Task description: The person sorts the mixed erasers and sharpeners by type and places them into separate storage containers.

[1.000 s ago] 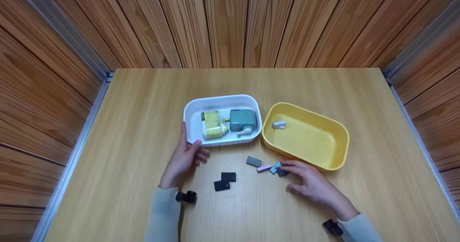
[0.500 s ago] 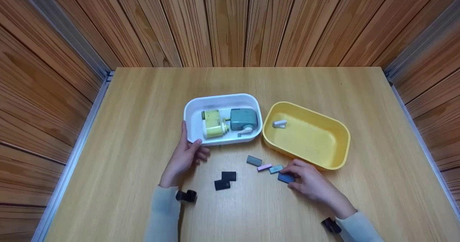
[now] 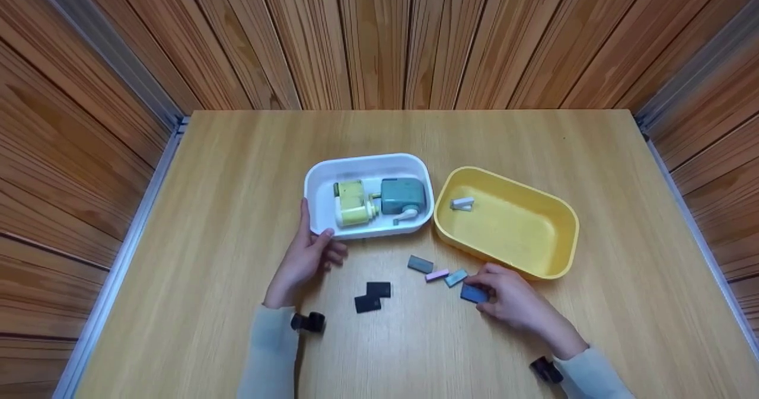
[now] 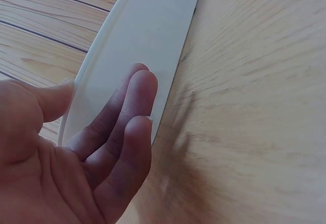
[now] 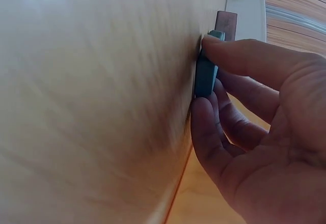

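My right hand (image 3: 507,295) pinches a small dark blue block (image 3: 474,293) between thumb and fingers, low at the table. In the right wrist view the block (image 5: 205,76) looks dark teal. Left of it lie a light blue block (image 3: 456,277), a pink block (image 3: 437,275) and a grey block (image 3: 420,264). My left hand (image 3: 301,262) holds the near left corner of a white bin (image 3: 320,174). Its thumb lies at the rim and other fingers are by the outer wall (image 4: 147,30). Inside are a yellow-green device (image 3: 354,204) and a teal box with a white crank (image 3: 402,196).
A yellow bin (image 3: 516,233) stands right of the white one, with a small white-and-grey object (image 3: 462,204) inside. Two flat black pieces (image 3: 367,303) lie partly overlapping on the wooden table (image 3: 249,174), between my hands. Wood-panelled walls (image 3: 373,43) surround the table.
My right fingers have drawn together on the dark blue block, which has moved slightly right and nearer, away from the light blue block. The left hand stays at the white bin.
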A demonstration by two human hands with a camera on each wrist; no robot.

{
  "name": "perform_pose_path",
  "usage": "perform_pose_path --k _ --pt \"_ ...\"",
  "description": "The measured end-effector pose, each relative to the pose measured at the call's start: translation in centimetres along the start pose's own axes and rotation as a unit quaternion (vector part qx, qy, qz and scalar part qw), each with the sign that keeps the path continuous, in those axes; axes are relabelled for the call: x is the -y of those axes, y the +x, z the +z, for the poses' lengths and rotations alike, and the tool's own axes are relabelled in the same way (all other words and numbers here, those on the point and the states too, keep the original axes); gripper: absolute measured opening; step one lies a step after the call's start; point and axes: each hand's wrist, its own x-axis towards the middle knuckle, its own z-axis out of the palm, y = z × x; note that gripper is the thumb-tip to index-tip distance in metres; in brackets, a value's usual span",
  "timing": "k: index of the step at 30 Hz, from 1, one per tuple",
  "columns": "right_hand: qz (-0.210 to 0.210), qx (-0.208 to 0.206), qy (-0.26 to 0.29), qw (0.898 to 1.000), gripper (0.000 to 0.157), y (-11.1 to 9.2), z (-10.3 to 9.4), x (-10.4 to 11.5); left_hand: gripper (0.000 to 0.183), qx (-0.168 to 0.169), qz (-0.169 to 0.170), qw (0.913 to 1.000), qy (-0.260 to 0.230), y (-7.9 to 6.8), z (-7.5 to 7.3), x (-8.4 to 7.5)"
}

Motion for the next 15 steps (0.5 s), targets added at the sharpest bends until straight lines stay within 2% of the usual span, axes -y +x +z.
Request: perform_pose_path --k 4,11,15 --pt "0.015 0.009 0.012 1.000 0.039 -0.12 0.04 0.02 0.079 -0.002 -0.001 1.0000 0.002 0.04 0.04 0.03" --pt "-0.007 0.005 0.022 1.000 0.038 -0.43 -0.10 -0.03 0.081 -0.007 0.010 0.9998 0.016 0.14 -0.07 0.18" --pt "-0.005 0.006 0.043 0.999 0.039 -0.67 -0.44 -0.08 0.080 -0.003 0.008 0.9999 0.009 0.20 -0.11 0.20"
